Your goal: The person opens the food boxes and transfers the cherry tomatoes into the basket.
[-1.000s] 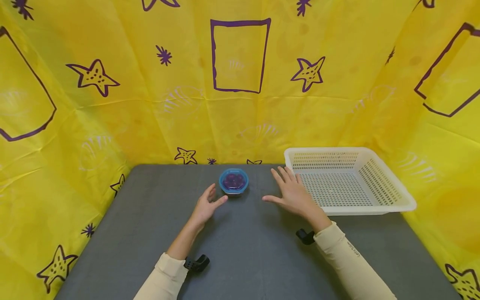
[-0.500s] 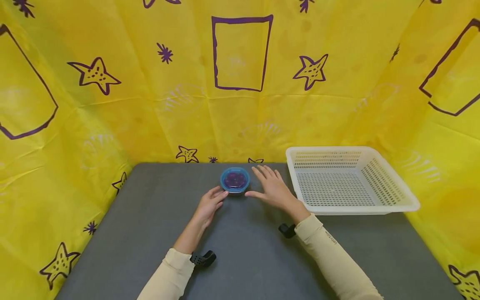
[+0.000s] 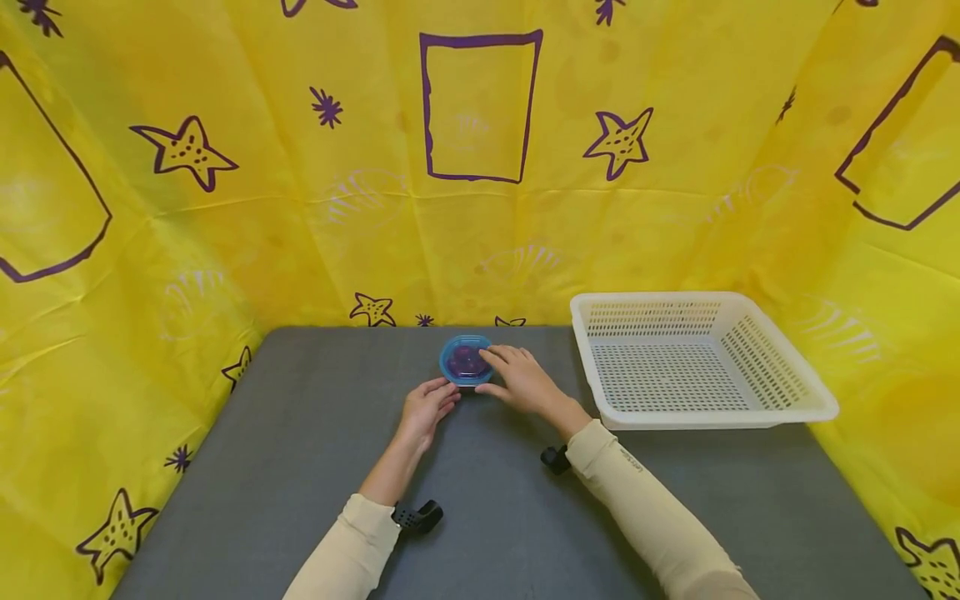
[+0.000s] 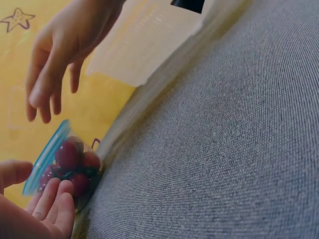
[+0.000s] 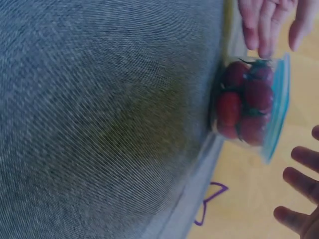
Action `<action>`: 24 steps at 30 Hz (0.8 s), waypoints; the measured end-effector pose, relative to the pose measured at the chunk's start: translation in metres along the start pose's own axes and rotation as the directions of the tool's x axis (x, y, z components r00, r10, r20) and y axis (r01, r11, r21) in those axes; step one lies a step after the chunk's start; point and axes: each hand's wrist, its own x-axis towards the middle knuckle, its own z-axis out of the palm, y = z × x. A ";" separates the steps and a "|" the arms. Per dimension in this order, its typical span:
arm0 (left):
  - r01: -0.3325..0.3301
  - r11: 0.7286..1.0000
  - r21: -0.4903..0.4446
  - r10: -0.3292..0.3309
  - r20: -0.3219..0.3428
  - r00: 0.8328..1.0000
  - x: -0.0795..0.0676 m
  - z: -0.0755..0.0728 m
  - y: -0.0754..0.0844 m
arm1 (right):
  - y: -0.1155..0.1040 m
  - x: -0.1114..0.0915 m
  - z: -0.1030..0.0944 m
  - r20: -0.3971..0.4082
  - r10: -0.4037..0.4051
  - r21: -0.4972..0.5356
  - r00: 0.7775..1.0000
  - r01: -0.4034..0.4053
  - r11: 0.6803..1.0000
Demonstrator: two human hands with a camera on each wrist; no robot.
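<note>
A small clear container (image 3: 461, 363) with a blue-rimmed lid stands on the grey table, with red cherry tomatoes (image 4: 70, 155) and green stems showing through its wall. At its near left side is my left hand (image 3: 424, 412); the fingertips rest against the wall, and the thumb is beside the lid without curling round it. My right hand (image 3: 527, 385) is over the container's right side, fingers spread. In the right wrist view, the fingers of the right hand (image 5: 303, 186) stand apart from the lid (image 5: 277, 109).
To the right on the table stands a white perforated plastic basket (image 3: 660, 375), nothing visible inside. A yellow cloth (image 3: 480, 233) with purple drawings rises behind and at both sides of the grey table (image 3: 322, 375).
My right hand has moved left from beside the basket to the container. My left hand has shifted slightly right, and its fingers now touch the container's side. The container has stayed about in place.
</note>
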 end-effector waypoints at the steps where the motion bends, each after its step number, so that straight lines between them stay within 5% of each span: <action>1: 0.005 1.000 -0.012 -0.005 -0.006 1.000 0.000 0.000 0.001 | 0.000 0.001 0.002 0.001 -0.011 -0.004 1.000 0.011 1.000; 14: 0.019 0.995 -0.097 -0.024 -0.057 0.998 0.004 0.004 -0.001 | 0.001 0.008 0.015 -0.023 -0.120 -0.079 0.993 0.118 0.990; 24: 0.018 0.994 -0.105 -0.025 -0.064 0.998 0.007 0.008 0.002 | -0.001 0.009 0.015 -0.059 -0.250 -0.232 0.967 0.230 0.945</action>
